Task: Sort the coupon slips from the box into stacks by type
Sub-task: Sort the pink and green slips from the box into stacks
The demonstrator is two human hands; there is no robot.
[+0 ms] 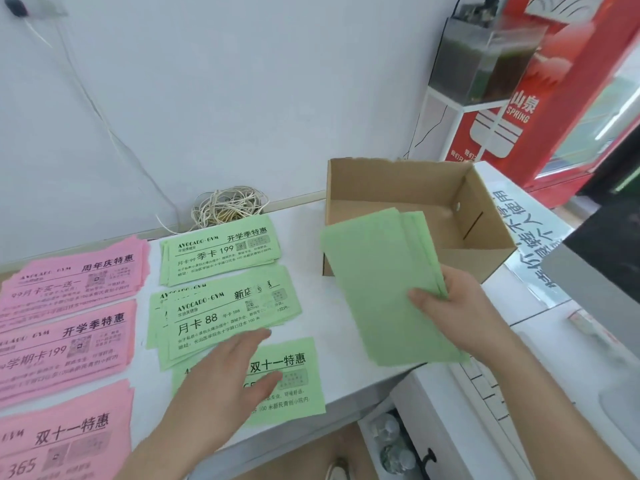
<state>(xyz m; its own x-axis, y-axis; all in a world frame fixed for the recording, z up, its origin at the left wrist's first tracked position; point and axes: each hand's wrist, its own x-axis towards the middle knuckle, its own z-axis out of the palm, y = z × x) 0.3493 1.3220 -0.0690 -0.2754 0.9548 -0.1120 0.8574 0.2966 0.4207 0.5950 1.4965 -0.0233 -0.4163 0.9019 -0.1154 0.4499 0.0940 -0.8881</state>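
My right hand grips a bundle of green coupon slips, blank backs up, held above the table in front of the cardboard box. The box looks empty inside. My left hand lies flat with straight fingers on the nearest green stack. Two more green stacks lie behind it: a middle one and a far one. Three pink stacks sit on the left: far, middle and near.
A coil of pale cord lies against the wall behind the stacks. The white table edge runs just below the near green stack. A red water dispenser stands at the back right, a grey device at the right.
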